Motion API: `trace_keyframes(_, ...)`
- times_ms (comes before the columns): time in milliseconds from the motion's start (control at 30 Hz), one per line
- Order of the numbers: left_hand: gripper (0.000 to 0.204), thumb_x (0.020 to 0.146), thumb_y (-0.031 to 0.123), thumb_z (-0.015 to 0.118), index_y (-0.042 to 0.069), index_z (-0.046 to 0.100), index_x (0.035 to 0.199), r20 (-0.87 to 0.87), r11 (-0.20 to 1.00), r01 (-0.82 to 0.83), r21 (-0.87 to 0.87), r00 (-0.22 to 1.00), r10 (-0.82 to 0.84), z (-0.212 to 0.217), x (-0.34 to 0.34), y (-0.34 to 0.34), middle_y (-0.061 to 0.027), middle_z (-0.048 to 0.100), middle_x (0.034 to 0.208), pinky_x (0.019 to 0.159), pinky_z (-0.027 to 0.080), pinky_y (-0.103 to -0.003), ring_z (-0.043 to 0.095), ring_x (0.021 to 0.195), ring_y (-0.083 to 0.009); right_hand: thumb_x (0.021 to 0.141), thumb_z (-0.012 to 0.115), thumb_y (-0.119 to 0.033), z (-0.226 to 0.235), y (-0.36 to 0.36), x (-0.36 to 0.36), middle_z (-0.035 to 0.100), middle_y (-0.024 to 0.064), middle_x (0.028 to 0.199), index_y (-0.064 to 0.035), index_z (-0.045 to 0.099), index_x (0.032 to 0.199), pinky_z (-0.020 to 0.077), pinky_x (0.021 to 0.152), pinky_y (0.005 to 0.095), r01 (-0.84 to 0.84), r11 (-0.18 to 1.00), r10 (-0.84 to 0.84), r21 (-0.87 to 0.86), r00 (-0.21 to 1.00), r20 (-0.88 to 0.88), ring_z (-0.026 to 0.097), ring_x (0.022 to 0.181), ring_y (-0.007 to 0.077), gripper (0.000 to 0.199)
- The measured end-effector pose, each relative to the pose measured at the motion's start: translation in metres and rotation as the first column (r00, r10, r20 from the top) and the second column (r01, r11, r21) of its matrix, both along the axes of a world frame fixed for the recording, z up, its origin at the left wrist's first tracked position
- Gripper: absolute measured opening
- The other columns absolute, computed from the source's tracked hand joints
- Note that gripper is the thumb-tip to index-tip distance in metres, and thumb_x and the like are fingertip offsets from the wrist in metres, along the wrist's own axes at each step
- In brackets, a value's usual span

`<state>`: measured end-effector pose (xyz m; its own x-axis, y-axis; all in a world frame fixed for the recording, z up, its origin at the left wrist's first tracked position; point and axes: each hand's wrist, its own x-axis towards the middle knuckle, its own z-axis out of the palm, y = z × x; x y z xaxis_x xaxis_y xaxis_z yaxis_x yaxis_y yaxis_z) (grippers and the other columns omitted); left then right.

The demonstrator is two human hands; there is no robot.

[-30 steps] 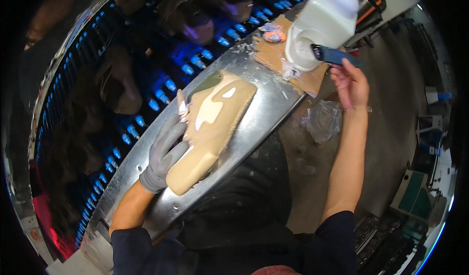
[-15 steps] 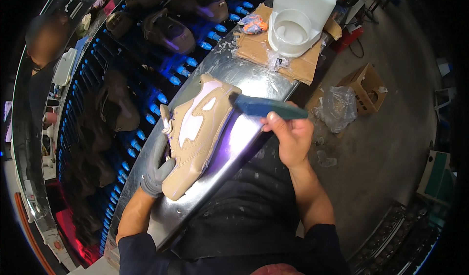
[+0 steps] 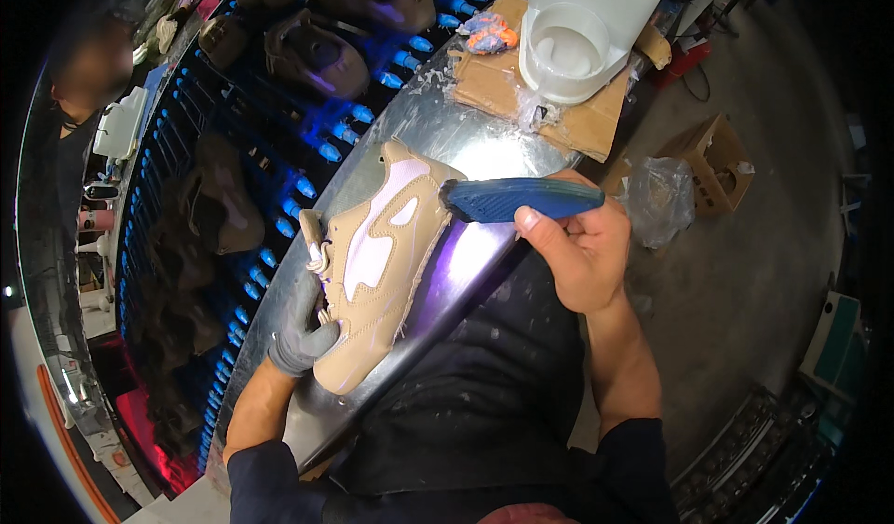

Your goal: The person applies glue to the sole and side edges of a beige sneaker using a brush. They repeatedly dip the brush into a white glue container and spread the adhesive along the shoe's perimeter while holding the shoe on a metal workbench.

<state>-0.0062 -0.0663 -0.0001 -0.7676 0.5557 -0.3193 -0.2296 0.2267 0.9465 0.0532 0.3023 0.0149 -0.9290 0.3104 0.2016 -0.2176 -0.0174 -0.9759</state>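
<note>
A tan shoe upper (image 3: 424,235) with pale panels and laces lies on its side above the metal bench. My left hand (image 3: 303,333), in a grey glove, is closed round its laced side near the toe, thumb on the upper. My bare right hand (image 3: 589,254) pinches the broad blue handle of a brush (image 3: 526,200) between thumb and fingers. The brush's dark tip meets the upper's lower edge near the heel; whether it presses there I cannot tell.
A white dispenser with a round cup (image 3: 563,44) stands on cardboard (image 3: 484,81) at the bench's far end. Left of the bench runs a rack of blue-tipped pegs (image 3: 328,151) carrying more shoes (image 3: 317,54). A person (image 3: 88,68) is beyond it. An open carton (image 3: 717,165) sits on the floor, right.
My right hand has shifted a little to the right and turned the brush, so more of its blue side shows. The left hand keeps its hold on the shoe upper.
</note>
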Motion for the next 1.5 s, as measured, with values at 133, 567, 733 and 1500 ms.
trace_keyframes(133,0.098,0.080,0.008,0.058,-0.002,0.022,0.170,-0.003,1.000,0.012,-0.001,1.000,-0.012,-0.005,-0.003,-0.001,-0.0143,0.044,0.164,0.125,0.036,-0.040,0.046,0.150,-0.0248,0.089,0.074,0.002,0.006,-0.004,-0.005,0.074,0.0151,0.095,0.0042,0.074,0.106,0.0567,0.070,0.0331,0.089,0.942,0.011,0.322,0.955,-0.297,0.072,0.075,0.0253,0.017)
trace_keyframes(567,0.094,0.097,0.032,0.078,0.007,0.025,0.170,-0.078,0.987,0.057,0.152,0.996,-0.045,-0.012,-0.012,-0.001,-0.0163,0.046,0.165,0.123,0.045,-0.044,0.055,0.146,-0.0286,0.085,0.081,0.002,0.008,-0.009,0.001,0.074,0.0162,0.094,0.0027,0.073,0.110,0.0585,0.066,0.0352,0.018,0.902,0.146,0.431,0.928,-0.343,0.075,0.078,0.0292,0.026)
trace_keyframes(733,0.104,0.093,0.043,0.082,0.006,0.023,0.171,-0.095,0.995,-0.013,0.100,0.995,0.022,-0.005,-0.009,0.010,-0.0163,0.046,0.166,0.123,0.045,-0.044,0.055,0.146,-0.0282,0.088,0.080,0.001,0.000,-0.012,0.013,0.075,0.0176,0.097,0.0048,0.074,0.109,0.0578,0.068,0.0318,-0.016,0.914,0.151,0.405,0.941,-0.304,0.075,0.079,0.0246,0.022)
trace_keyframes(1500,0.082,0.093,0.009,0.056,-0.006,0.027,0.168,-0.262,0.998,-0.023,-0.059,0.965,0.006,-0.004,-0.009,0.022,-0.0183,0.043,0.166,0.127,0.031,-0.038,0.044,0.152,-0.0262,0.093,0.072,0.000,-0.023,-0.081,0.078,0.075,0.0206,0.101,0.0107,0.072,0.110,0.0586,0.077,0.0336,0.084,0.996,-0.076,0.043,0.984,-0.161,0.074,0.089,0.0239,0.020)
